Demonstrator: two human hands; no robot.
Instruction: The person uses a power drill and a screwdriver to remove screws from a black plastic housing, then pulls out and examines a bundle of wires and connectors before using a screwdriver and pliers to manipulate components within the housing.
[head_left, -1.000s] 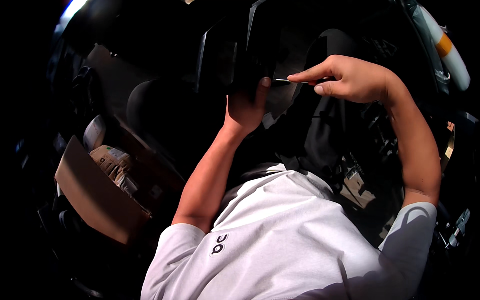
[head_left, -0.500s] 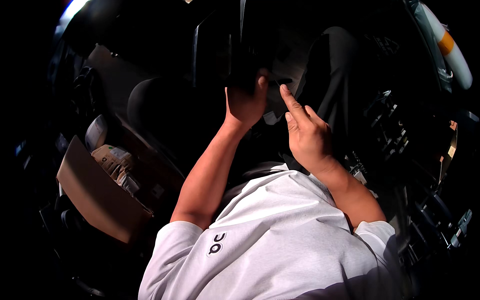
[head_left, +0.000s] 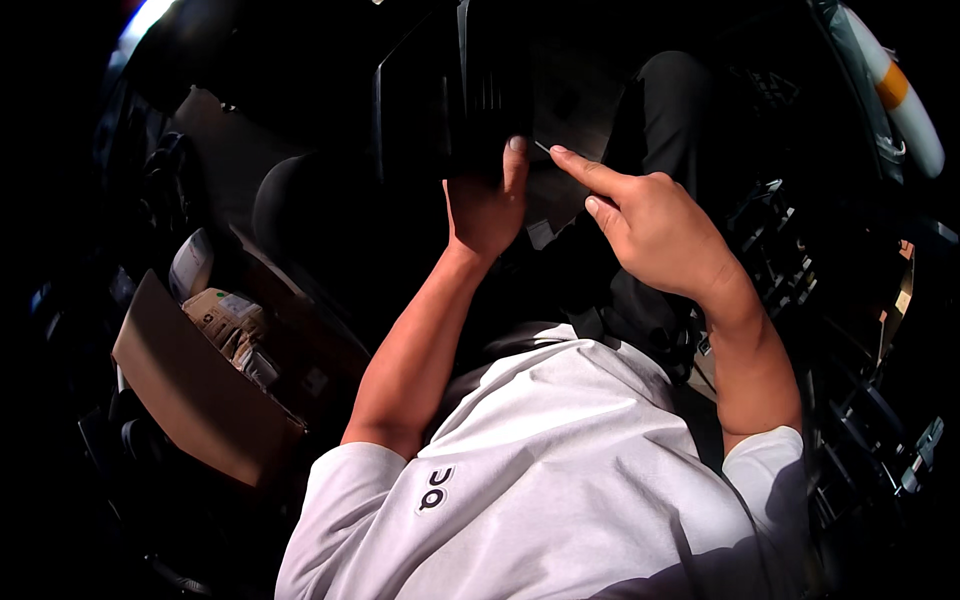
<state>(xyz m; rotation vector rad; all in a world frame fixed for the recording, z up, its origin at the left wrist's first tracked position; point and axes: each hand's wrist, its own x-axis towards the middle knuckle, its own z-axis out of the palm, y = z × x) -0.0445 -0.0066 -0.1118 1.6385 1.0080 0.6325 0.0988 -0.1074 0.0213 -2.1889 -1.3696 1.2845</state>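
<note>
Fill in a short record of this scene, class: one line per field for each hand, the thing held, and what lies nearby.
left hand: grips the lower edge of a black ribbed panel, held upright
right hand: forefinger extended, tip beside a thin pale sliver at the panel's edge
nearby: open cardboard box with packets, at the person's left
clothing: white T-shirt

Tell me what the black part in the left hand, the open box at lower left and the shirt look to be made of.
Black part: probably moulded plastic, matte, with slotted ribs; dim light leaves it open. The left hand grips its lower edge. Open box: cardboard, plain brown, dull, with folded flaps. Shirt: soft woven or knit fabric, white, creased into folds.
</note>
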